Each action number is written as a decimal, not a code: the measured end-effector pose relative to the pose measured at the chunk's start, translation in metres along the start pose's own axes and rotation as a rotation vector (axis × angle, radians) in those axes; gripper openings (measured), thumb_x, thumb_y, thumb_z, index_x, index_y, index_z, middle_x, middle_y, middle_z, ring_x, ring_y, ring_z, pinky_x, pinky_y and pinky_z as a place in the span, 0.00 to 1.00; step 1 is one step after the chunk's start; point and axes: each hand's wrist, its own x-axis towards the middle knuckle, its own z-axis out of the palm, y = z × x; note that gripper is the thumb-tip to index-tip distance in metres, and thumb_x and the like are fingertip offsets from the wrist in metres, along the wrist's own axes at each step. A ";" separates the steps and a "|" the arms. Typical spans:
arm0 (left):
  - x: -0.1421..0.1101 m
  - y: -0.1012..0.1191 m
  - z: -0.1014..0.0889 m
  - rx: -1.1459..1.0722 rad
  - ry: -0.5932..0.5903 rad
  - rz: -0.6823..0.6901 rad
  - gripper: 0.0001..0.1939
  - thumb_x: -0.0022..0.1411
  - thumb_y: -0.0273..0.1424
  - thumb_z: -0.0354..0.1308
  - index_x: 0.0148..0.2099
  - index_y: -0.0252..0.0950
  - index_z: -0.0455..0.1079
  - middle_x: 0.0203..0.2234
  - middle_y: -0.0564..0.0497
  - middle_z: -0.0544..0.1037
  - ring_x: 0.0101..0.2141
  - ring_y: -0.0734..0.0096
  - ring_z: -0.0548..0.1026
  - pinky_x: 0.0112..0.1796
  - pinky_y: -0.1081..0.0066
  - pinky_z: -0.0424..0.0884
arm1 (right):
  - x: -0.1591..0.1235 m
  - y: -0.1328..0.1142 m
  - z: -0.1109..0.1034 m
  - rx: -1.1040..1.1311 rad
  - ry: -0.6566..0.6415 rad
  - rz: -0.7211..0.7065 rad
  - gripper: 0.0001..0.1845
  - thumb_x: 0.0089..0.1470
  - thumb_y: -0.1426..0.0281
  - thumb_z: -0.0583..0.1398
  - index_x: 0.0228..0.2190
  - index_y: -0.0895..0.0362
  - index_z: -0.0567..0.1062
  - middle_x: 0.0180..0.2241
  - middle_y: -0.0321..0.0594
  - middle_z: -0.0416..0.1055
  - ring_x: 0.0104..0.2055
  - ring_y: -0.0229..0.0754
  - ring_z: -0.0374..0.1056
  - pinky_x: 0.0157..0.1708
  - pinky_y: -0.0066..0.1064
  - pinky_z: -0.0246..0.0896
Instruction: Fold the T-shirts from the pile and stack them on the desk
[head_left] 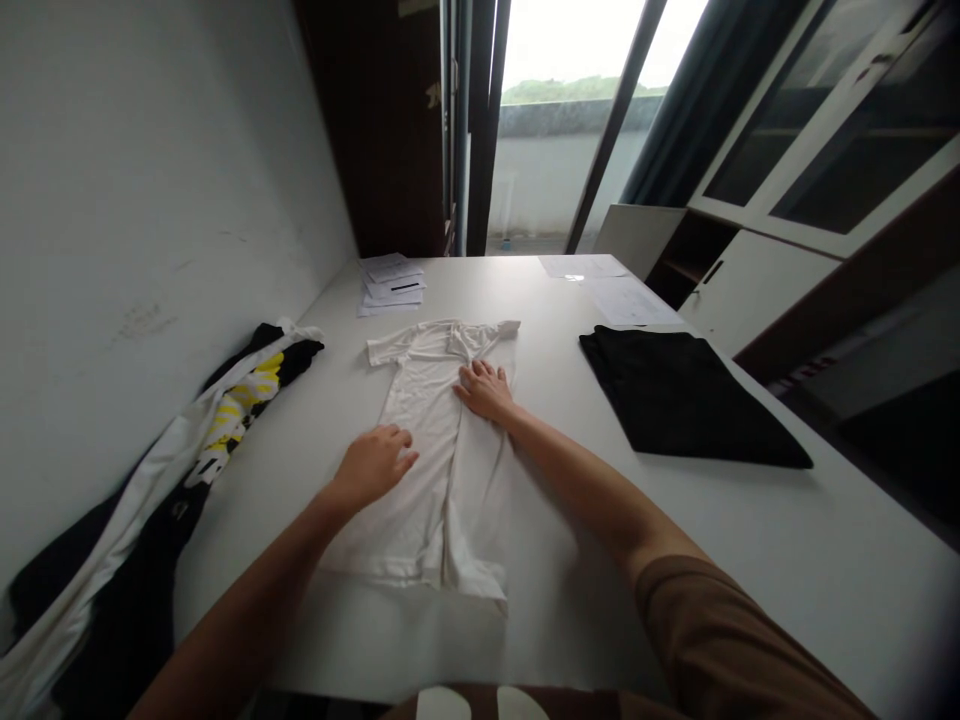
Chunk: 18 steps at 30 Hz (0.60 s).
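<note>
A white short-sleeved shirt (420,480) lies on the table in front of me, its collar end away from me and its hem near. A long crease runs down its length, and its right side looks folded inward. My right hand (486,390) rests on the upper part below the collar, fingers spread and flat on the cloth. At the shirt's left edge is my left hand (377,462), its fingers loosely bent and apart, with nothing visible in them. Whether its fingertips press on the cloth is hard to tell.
A folded black garment (690,395) lies to the right on the white table (555,600). Black, white and yellow clothes (172,490) are heaped along the left wall. Papers (391,285) sit at the far left, with more sheets (626,298) at the far right.
</note>
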 end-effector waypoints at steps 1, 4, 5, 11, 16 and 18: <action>0.001 -0.009 -0.001 0.077 -0.028 -0.100 0.13 0.71 0.39 0.54 0.48 0.36 0.73 0.45 0.41 0.78 0.47 0.56 0.76 0.46 0.62 0.69 | 0.002 -0.001 0.000 0.000 0.020 0.005 0.29 0.66 0.51 0.54 0.62 0.52 0.68 0.69 0.52 0.55 0.70 0.59 0.48 0.67 0.59 0.38; 0.001 -0.025 0.000 0.185 -0.126 -0.278 0.19 0.70 0.45 0.55 0.51 0.36 0.71 0.48 0.38 0.76 0.46 0.51 0.77 0.44 0.60 0.71 | 0.014 -0.015 0.000 0.013 0.091 -0.031 0.25 0.66 0.56 0.56 0.59 0.53 0.72 0.67 0.51 0.58 0.68 0.57 0.53 0.67 0.53 0.41; 0.001 -0.027 0.001 0.189 -0.147 -0.304 0.21 0.69 0.47 0.54 0.52 0.36 0.71 0.49 0.38 0.76 0.46 0.50 0.78 0.44 0.59 0.72 | 0.020 -0.022 0.001 0.030 0.102 -0.062 0.24 0.65 0.58 0.57 0.59 0.53 0.72 0.66 0.51 0.59 0.67 0.56 0.54 0.67 0.51 0.42; -0.002 -0.042 -0.009 0.189 -0.228 -0.383 0.25 0.67 0.51 0.53 0.53 0.36 0.70 0.48 0.37 0.79 0.48 0.46 0.79 0.45 0.56 0.73 | 0.072 -0.089 0.015 0.217 0.038 -0.355 0.26 0.66 0.61 0.56 0.63 0.53 0.67 0.61 0.46 0.67 0.61 0.49 0.63 0.60 0.38 0.57; -0.003 -0.048 -0.014 0.151 -0.327 -0.340 0.22 0.65 0.48 0.55 0.48 0.36 0.74 0.46 0.38 0.81 0.48 0.48 0.79 0.46 0.58 0.73 | 0.107 -0.144 0.027 0.159 0.012 -0.241 0.33 0.61 0.57 0.61 0.64 0.52 0.64 0.61 0.50 0.65 0.61 0.54 0.61 0.60 0.45 0.56; -0.003 -0.047 -0.014 0.158 -0.332 -0.315 0.19 0.65 0.45 0.56 0.48 0.36 0.75 0.46 0.38 0.81 0.48 0.49 0.79 0.46 0.59 0.73 | 0.117 -0.159 0.030 0.124 0.014 -0.109 0.33 0.60 0.54 0.61 0.63 0.53 0.65 0.60 0.52 0.65 0.61 0.57 0.60 0.60 0.49 0.56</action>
